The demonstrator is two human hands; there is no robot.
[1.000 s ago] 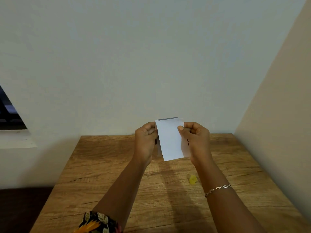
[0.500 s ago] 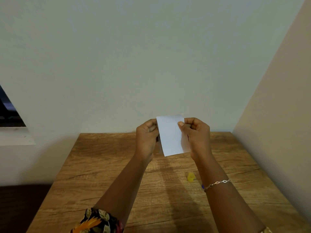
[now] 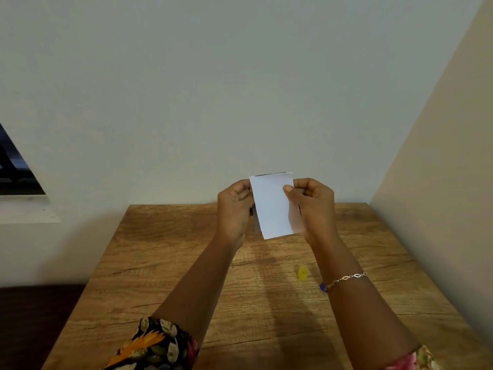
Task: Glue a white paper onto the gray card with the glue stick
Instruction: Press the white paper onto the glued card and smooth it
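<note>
Wooden table point(image 3: 165, 265) against wall. Both hands raised above its far end: left hand point(image 3: 234, 209) and right hand point(image 3: 312, 206) closed, pinching white paper point(image 3: 270, 206) by its side edges; gray card point(image 3: 269, 174) edge peeks behind top. Yellow cap point(image 3: 303, 272) on table.

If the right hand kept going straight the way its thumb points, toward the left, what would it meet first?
The white paper it already pinches; past that, the left hand at the paper's other edge. How far apart in depth the right hand and left are is unclear.
</note>
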